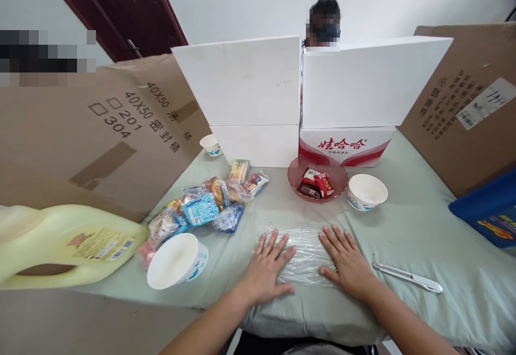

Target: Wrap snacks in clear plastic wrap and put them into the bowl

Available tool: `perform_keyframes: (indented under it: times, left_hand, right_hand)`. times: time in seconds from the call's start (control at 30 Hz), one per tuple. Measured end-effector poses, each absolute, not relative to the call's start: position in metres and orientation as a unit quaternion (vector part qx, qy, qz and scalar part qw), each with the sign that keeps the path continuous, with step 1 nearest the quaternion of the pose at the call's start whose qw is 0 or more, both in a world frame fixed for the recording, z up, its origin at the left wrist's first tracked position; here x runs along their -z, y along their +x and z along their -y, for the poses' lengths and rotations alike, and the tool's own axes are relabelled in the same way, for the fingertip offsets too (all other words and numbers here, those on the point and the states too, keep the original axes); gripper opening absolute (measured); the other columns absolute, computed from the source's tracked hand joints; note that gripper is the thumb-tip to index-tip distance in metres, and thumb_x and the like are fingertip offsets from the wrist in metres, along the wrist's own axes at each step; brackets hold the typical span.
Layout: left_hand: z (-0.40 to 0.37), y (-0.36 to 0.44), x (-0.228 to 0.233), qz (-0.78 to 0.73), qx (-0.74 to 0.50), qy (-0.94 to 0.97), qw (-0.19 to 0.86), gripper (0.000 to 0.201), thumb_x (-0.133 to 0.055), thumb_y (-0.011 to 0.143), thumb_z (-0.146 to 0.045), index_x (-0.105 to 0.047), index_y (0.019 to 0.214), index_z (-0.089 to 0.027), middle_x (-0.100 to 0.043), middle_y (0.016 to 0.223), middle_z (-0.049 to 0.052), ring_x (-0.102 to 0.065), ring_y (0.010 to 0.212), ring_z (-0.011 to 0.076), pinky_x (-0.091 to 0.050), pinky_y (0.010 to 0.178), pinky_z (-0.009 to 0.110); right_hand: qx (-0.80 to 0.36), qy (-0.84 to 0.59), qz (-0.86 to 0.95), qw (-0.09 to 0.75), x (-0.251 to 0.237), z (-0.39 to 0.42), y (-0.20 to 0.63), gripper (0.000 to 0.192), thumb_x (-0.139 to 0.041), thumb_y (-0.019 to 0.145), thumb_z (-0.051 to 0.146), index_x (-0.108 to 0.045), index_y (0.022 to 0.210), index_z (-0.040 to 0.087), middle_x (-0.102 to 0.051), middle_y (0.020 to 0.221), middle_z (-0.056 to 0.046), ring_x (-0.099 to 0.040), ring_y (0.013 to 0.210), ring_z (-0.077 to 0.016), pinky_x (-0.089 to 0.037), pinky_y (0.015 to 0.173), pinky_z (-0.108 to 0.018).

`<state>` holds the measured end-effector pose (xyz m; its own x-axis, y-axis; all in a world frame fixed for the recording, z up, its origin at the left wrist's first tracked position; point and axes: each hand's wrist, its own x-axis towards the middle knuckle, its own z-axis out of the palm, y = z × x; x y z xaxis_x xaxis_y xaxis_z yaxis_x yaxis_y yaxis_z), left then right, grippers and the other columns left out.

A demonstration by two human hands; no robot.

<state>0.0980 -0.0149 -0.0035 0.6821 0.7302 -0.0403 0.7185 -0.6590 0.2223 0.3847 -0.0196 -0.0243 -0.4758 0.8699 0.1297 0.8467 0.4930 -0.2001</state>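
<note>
A piece of clear, wrinkled plastic film [303, 261] lies flat on the cloth-covered table. On its left part rests my left hand [268, 269], palm down with the fingers spread. My right hand [347, 262] lies on its right part in the same way, fingers stretched out. Neither hand grips anything. A utility knife [408, 277] with a white handle lies just right of my right hand. Beyond the film stands a pink glass bowl [296, 185] with several red and brown wrapped snacks [323, 184], and a white paper bowl [366, 192] is beside it.
Packaged snacks [201, 210] are heaped at left, near another paper bowl [177, 263] and a yellow jug [72, 245]. White boxes [258, 86] stand at the back, with a person [324, 19] behind. Cardboard [133, 129] flanks both sides; a blue container [489, 210] is at right.
</note>
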Motion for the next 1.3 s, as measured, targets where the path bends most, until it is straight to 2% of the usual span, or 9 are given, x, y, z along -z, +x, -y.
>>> perform_keyframes:
  times: [0.2, 0.37, 0.5, 0.6, 0.77, 0.9, 1.1, 1.2, 1.3]
  left_hand:
    - [0.037, 0.032, -0.003, -0.459, -0.059, 0.885, 0.054, 0.096, -0.071, 0.07, -0.063, -0.031, 0.148, -0.023, -0.023, 0.156, 0.016, -0.015, 0.143, 0.0415, -0.024, 0.11, 0.063]
    - [0.047, 0.034, -0.012, -0.359, -0.138, 0.921, 0.065, 0.032, -0.059, 0.085, -0.02, -0.059, 0.117, -0.02, -0.059, 0.128, 0.009, -0.043, 0.131, 0.0294, -0.04, 0.107, 0.048]
    - [0.041, 0.044, -0.011, -0.321, -0.207, 0.921, 0.072, 0.021, -0.044, 0.089, -0.008, -0.061, 0.094, -0.019, -0.068, 0.1, 0.005, -0.058, 0.112, 0.0223, -0.048, 0.098, 0.039]
    - [0.031, 0.047, -0.012, -0.341, -0.227, 0.906, 0.107, 0.019, -0.042, 0.09, -0.009, -0.058, 0.095, -0.019, -0.068, 0.098, 0.005, -0.062, 0.103, 0.0198, -0.051, 0.092, 0.035]
    - [0.0, 0.057, -0.011, -0.44, -0.19, 0.874, 0.087, 0.019, -0.037, 0.094, -0.015, -0.055, 0.098, -0.019, -0.067, 0.089, 0.004, -0.066, 0.08, 0.0176, -0.053, 0.072, 0.029]
    - [-0.033, 0.076, -0.002, -0.514, -0.103, 0.851, 0.024, 0.02, -0.041, 0.094, -0.015, -0.058, 0.102, -0.02, -0.069, 0.096, 0.004, -0.067, 0.08, 0.0184, -0.05, 0.07, 0.027]
    - [-0.052, 0.09, 0.005, -0.567, -0.084, 0.819, -0.023, 0.013, -0.052, 0.093, -0.024, -0.063, 0.093, -0.018, -0.067, 0.082, 0.006, -0.064, 0.067, 0.0204, -0.046, 0.06, 0.028]
    - [-0.046, 0.093, -0.003, -0.608, -0.107, 0.785, -0.061, 0.02, -0.053, 0.093, -0.031, -0.063, 0.096, -0.014, -0.064, 0.084, 0.011, -0.062, 0.076, 0.0257, -0.047, 0.067, 0.034]
    - [-0.03, 0.109, -0.012, -0.593, -0.176, 0.78, -0.097, 0.023, -0.05, 0.094, -0.031, -0.063, 0.099, -0.014, -0.061, 0.088, 0.011, -0.058, 0.086, 0.0271, -0.047, 0.075, 0.037]
  right_hand:
    - [-0.074, -0.514, 0.847, 0.117, 0.013, 0.022, 0.394, 0.07, -0.047, 0.089, 0.056, -0.035, 0.147, 0.02, -0.034, 0.153, -0.012, -0.021, 0.143, -0.032, -0.023, 0.112, -0.055]
    - [-0.112, -0.448, 0.872, 0.162, -0.015, 0.045, 0.403, 0.055, -0.059, 0.085, 0.053, -0.054, 0.132, 0.025, -0.051, 0.138, -0.011, -0.04, 0.132, -0.0312, -0.036, 0.106, -0.05]
    - [-0.159, -0.41, 0.887, 0.139, -0.015, 0.067, 0.413, 0.032, -0.061, 0.086, 0.039, -0.062, 0.116, 0.026, -0.062, 0.123, -0.008, -0.054, 0.116, -0.0261, -0.046, 0.097, -0.043]
    - [-0.173, -0.438, 0.865, 0.175, -0.009, 0.075, 0.419, 0.016, -0.05, 0.093, 0.026, -0.064, 0.101, 0.025, -0.065, 0.115, -0.007, -0.058, 0.111, -0.0217, -0.048, 0.094, -0.038]
    - [-0.202, -0.556, 0.779, 0.207, -0.004, 0.06, 0.418, 0.024, -0.037, 0.098, 0.031, -0.059, 0.099, 0.023, -0.069, 0.1, -0.006, -0.066, 0.092, -0.019, -0.052, 0.08, -0.033]
    - [-0.138, -0.672, 0.713, 0.143, 0.003, 0.034, 0.406, 0.024, -0.034, 0.098, 0.031, -0.056, 0.1, 0.022, -0.07, 0.095, -0.004, -0.068, 0.084, -0.0192, -0.049, 0.071, -0.03]
    - [-0.076, -0.7, 0.706, 0.082, 0.012, 0.021, 0.394, 0.025, -0.035, 0.098, 0.026, -0.058, 0.099, 0.018, -0.069, 0.085, -0.007, -0.067, 0.067, -0.0219, -0.042, 0.057, -0.031]
    - [-0.011, -0.684, 0.723, 0.099, 0.009, 0.026, 0.394, 0.025, -0.038, 0.096, 0.025, -0.061, 0.1, 0.017, -0.068, 0.089, -0.011, -0.066, 0.075, -0.0246, -0.045, 0.065, -0.035]
    - [0.077, -0.61, 0.769, 0.174, 0.004, 0.028, 0.388, 0.026, -0.043, 0.095, 0.029, -0.063, 0.107, 0.016, -0.065, 0.111, -0.014, -0.059, 0.106, -0.0295, -0.042, 0.09, -0.043]
